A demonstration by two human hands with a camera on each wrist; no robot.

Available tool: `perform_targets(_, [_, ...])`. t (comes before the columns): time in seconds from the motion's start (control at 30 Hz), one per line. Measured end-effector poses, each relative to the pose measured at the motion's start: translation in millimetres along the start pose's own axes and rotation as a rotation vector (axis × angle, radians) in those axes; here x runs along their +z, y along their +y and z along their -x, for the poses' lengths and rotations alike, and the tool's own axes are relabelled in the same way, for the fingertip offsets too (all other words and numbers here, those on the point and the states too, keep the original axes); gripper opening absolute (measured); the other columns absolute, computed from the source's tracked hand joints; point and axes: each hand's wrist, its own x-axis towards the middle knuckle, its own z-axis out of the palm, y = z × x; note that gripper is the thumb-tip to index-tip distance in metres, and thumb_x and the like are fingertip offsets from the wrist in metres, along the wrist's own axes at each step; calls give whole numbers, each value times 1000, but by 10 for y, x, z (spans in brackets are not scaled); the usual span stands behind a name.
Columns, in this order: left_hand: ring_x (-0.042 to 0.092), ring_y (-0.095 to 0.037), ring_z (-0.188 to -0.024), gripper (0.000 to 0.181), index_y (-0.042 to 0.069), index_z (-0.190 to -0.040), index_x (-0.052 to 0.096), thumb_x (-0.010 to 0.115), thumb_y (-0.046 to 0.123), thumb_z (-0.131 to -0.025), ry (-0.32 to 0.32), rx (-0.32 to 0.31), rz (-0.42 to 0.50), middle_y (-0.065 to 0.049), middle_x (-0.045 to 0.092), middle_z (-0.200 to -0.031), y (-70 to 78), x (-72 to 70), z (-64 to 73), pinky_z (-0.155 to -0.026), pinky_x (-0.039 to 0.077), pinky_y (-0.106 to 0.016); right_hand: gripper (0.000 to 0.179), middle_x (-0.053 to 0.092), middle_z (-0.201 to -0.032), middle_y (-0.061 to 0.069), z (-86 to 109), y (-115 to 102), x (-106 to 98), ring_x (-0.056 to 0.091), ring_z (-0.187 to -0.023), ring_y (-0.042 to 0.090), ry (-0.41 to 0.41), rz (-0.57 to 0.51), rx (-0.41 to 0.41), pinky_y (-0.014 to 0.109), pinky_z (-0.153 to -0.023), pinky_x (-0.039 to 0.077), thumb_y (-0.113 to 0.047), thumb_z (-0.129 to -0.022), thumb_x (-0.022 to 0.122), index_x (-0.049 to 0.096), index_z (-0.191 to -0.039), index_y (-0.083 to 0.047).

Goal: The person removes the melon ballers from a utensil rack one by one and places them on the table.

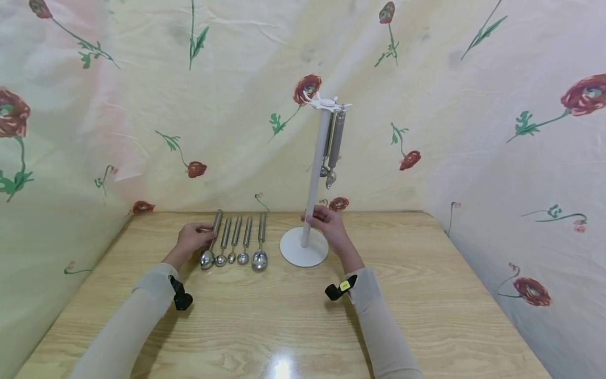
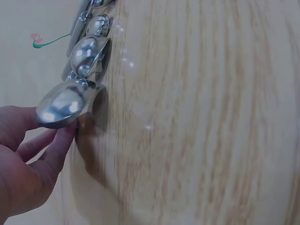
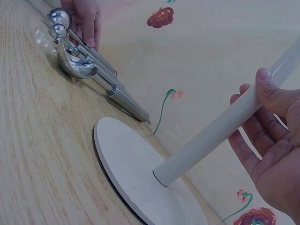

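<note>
Pale sleeves (image 1: pixel 388 326), hands (image 1: pixel 191 239), held scoop (image 1: pixel 207 259), gripped stand (image 1: pixel 316 163)

No legible text is showing in any view. Yellow label (image 1: pixel 344 286) is sitting on the black wrist mount (image 1: pixel 333 292) by the right sleeve (image 1: pixel 374 305); its dark marking is coming through too small and blurred to read.

we see white stand (image 1: pixel 317 163), silver scoops (image 1: pixel 259 260), tan wood-grain table (image 1: pixel 426 295), pale cream backdrop (image 1: pixel 236 131) with red-and-green floral print, beige sleeves (image 1: pixel 142 310), black wrist cameras (image 1: pixel 183 301), yellow label (image 1: pixel 344 286).
</note>
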Motion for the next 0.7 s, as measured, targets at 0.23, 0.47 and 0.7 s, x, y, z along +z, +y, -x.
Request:
perform_targets(0.23, [68, -9, -69, 40, -11, -132, 59, 66, 9, -98, -3, 25, -3, -21, 74, -102, 7, -11, 12, -66, 62, -25, 36, 75, -102, -4, -8, 9, -3, 72, -99, 9, 7, 2, -1, 36, -102, 56, -5, -100, 63, 57, -132, 9])
perform_targets(0.47, [69, -10, -71, 40, -11, -133, 59, 65, 10, -100, -19, 40, -43, -24, 73, -107, 44, -19, 50, -67, 62, -26, 37, 76, -100, -7, -24, 17, -14, 72, -99, 9, 5, -2, 1, 35, -102, 56, -7, -100, 64, 57, -132, 9])
perform_targets(0.7, [68, -10, -74, 40, -13, -133, 57, 64, 9, -100, -29, 29, -35, -27, 71, -113, 36, -10, 64, -69, 62, -26, 37, 75, -102, -4, -2, 3, -8, 71, -99, 9, 9, -5, 9, 31, -99, 56, -5, -99, 64, 57, -132, 10])
